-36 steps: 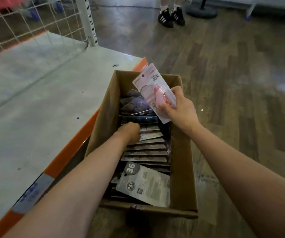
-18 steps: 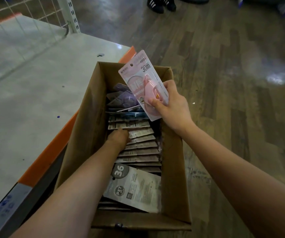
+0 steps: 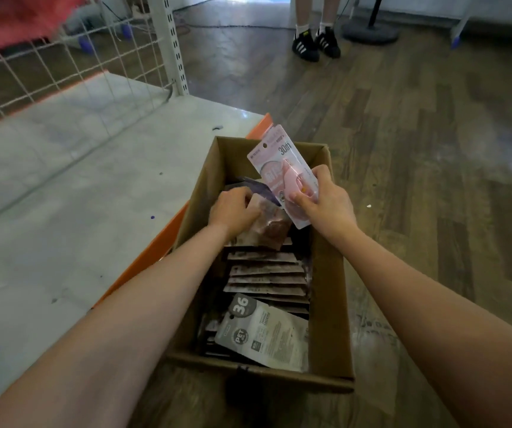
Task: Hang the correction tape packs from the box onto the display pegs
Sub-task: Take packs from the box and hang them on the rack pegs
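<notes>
Gripping a pink pack (image 3: 282, 174) long-axis toward 11 o'clock, my right hand (image 3: 325, 205) waits while my left hand (image 3: 233, 211), at its 9 o'clock, clutches another pack (image 3: 271, 225) in the box (image 3: 330, 304).

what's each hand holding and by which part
Right hand holds a pink pack by its lower right edge. Left hand grips a pack by its upper left, inside the box.

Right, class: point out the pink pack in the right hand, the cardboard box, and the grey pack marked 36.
pink pack (image 3: 274, 156): head view, upper card near the 30m print.
cardboard box (image 3: 328, 304): head view, right inner wall.
grey pack marked 36 (image 3: 267, 338): head view, middle of its printed face.
</notes>
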The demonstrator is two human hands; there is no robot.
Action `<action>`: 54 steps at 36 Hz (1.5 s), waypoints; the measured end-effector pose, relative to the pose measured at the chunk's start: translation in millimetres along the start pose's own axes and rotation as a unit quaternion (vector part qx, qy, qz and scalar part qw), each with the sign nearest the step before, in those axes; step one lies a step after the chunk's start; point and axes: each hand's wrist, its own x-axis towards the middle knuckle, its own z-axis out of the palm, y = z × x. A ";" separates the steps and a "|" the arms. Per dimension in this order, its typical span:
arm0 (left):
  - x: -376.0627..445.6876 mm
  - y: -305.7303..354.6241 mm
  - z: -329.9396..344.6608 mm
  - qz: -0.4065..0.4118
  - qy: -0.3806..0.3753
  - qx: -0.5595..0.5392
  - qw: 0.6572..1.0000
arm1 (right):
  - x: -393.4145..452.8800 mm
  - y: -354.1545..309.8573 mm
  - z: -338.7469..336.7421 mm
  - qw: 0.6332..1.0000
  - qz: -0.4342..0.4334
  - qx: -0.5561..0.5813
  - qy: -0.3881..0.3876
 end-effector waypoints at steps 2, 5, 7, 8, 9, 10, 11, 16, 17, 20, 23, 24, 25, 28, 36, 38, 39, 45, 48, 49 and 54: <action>-0.9 8.2 -19.8 -0.006 0.023 -0.081 0.996 | 0.5 -2.9 -2.9 0.998 0.023 0.064 -0.001; -4.2 16.8 -47.5 -0.027 0.039 -0.188 0.981 | 2.3 -10.7 -12.0 0.980 0.063 0.187 0.006; -7.6 19.7 -62.9 -0.057 0.038 -0.246 0.967 | 2.4 -16.3 -20.2 0.961 0.083 0.265 -0.001; -9.0 20.6 -69.5 -0.070 0.039 -0.271 0.959 | 2.0 -19.3 -24.5 0.949 0.094 0.302 -0.008; -10.5 21.4 -75.9 -0.083 0.040 -0.296 0.951 | 1.5 -22.0 -28.5 0.937 0.104 0.334 -0.017; -12.0 22.8 -81.6 -0.097 0.040 -0.323 0.941 | 0.7 -24.5 -32.2 0.926 0.112 0.361 -0.028; -13.4 24.0 -86.5 -0.111 0.039 -0.351 0.929 | -0.7 -27.3 -35.8 0.916 0.118 0.381 -0.039; -18.2 39.2 -101.0 -0.119 0.045 -0.469 0.874 | -8.0 -40.9 -49.8 0.886 0.124 0.437 -0.093; -18.6 43.0 -102.1 -0.121 0.050 -0.486 0.864 | -10.4 -43.4 -51.7 0.876 0.130 0.449 -0.118; -19.5 53.3 -104.7 -0.124 0.071 -0.511 0.848 | -16.1 -46.9 -55.3 0.855 0.133 0.462 -0.192; -22.2 58.7 -107.8 -0.127 0.086 -0.531 0.833 | -18.4 -49.9 -59.0 0.842 0.135 0.484 -0.198; -23.6 59.9 -109.0 -0.122 0.087 -0.550 0.822 | -17.6 -50.8 -60.2 0.838 0.131 0.492 -0.195; -24.9 61.0 -110.4 -0.117 0.082 -0.576 0.805 | -17.0 -52.6 -61.3 0.837 0.123 0.499 -0.185; -30.3 65.7 -113.9 -0.118 0.047 -0.649 0.750 | -17.5 -56.6 -64.1 0.843 0.112 0.510 -0.131; -45.8 65.3 -102.7 -0.084 -0.128 -0.480 0.864 | -12.1 -58.2 -60.6 0.826 0.094 0.553 -0.063; -45.5 65.6 -100.9 -0.078 -0.093 -0.488 0.864 | -13.6 -60.2 -59.6 0.840 0.086 0.531 -0.071; -44.2 64.6 -100.3 -0.080 -0.076 -0.493 0.863 | -13.5 -59.2 -58.7 0.847 0.085 0.521 -0.069; -39.4 41.5 -110.3 -0.098 0.047 -0.495 0.862 | -14.2 -49.0 -60.4 0.872 0.108 0.477 0.008; -37.4 26.0 -116.2 -0.127 0.066 -0.483 0.864 | -14.6 -43.2 -63.8 0.875 0.116 0.470 0.012; -36.3 21.6 -117.1 -0.135 0.067 -0.477 0.866 | -14.4 -41.7 -64.5 0.876 0.115 0.468 0.011; -33.6 12.5 -116.7 -0.144 0.067 -0.476 0.865 | -11.9 -39.0 -62.1 0.885 0.126 0.448 -0.002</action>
